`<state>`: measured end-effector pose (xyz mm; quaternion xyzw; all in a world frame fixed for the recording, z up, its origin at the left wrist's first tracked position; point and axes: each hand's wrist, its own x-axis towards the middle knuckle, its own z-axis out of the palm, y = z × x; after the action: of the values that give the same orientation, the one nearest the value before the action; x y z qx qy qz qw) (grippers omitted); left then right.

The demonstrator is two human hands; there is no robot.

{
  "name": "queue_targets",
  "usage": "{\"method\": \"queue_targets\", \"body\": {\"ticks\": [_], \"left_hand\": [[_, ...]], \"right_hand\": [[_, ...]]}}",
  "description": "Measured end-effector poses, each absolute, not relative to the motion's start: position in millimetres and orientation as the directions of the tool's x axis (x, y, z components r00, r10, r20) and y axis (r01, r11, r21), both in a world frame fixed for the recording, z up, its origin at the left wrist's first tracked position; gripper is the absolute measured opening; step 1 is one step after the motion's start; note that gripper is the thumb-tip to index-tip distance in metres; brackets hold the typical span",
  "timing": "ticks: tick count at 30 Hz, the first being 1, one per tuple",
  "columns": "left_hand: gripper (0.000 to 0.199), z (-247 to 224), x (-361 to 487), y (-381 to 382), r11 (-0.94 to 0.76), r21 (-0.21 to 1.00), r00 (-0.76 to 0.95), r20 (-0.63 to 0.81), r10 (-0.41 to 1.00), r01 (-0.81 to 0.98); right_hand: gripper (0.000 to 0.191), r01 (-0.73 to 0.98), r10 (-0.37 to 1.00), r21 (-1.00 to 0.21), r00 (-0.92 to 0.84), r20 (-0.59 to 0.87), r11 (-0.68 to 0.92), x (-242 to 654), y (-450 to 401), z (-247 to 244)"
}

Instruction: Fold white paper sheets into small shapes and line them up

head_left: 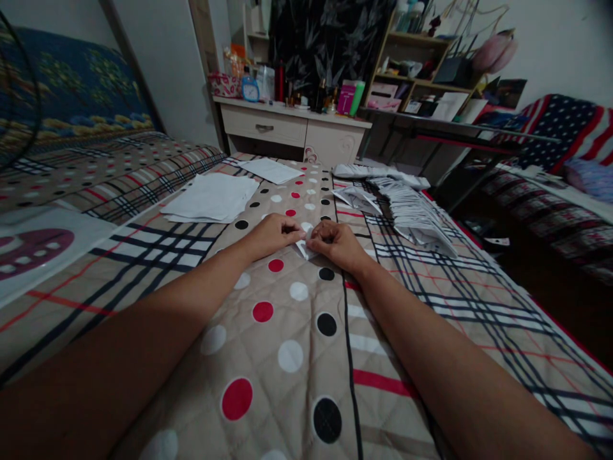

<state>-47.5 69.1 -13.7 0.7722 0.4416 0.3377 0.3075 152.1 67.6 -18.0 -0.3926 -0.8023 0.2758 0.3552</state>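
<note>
Quilted bedspread [287,409] under everything: polka dots down the middle, plaid to either side. Far left of the left hand, near the bed's edge: printed white item [36,249], bag or sheet, unclear. Paper stack [211,197] sits just beyond the left hand and to its left, edges not quite squared. More white sheets [271,170] lie flat farther out, straight beyond that hand, short of the dresser [265,124].

Left hand [275,234]: thumb and forefinger appear pinched on the near end of a small white paper piece [305,250], which sits low over the dots between both hands. Right hand [339,246]: fingers curled in, thumb and forefinger pinching the same piece from its right.

To do this well: left pinch steady, right thumb pressing the edge flat, layers lined up, light force so the paper doesn't tear. One corner of the piece points back toward the wearer; fingers cover most of the rest, so long axis can't be told.

Beyond the right hand, slightly right: single folded piece [357,199], with a flat folded bundle [361,171] behind it. Farther right: row of folded papers [414,214], packed close, running from far to near.
</note>
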Motion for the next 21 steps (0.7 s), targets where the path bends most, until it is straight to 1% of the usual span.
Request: {"method": "queue_targets", "body": {"ticks": [4, 11, 18, 21], "left_hand": [[0.021, -14.0, -47.1, 68.5, -0.411, 0.78, 0.368, 0.25, 0.896, 0.472], [0.015, -11.2, -45.5, 64.8, -0.384, 0.809, 0.366, 0.228, 0.902, 0.444], [0.022, -11.3, -46.4, 65.9, -0.391, 0.782, 0.35, 0.236, 0.907, 0.486], [0.019, -10.8, -45.6, 66.0, -0.368, 0.796, 0.328, 0.225, 0.917, 0.482]], "right_hand": [[0.021, 0.436, 0.826, -0.721, -0.444, 0.347, 0.538, 152.6, 67.7, -18.1], [0.016, 0.473, 0.813, -0.676, -0.456, 0.361, 0.565, 151.0, 64.2, -15.3], [0.017, 0.49, 0.824, -0.675, -0.451, 0.344, 0.551, 149.0, 63.0, -14.4], [0.016, 0.493, 0.825, -0.675, -0.45, 0.343, 0.55, 148.6, 63.4, -14.6]]}}
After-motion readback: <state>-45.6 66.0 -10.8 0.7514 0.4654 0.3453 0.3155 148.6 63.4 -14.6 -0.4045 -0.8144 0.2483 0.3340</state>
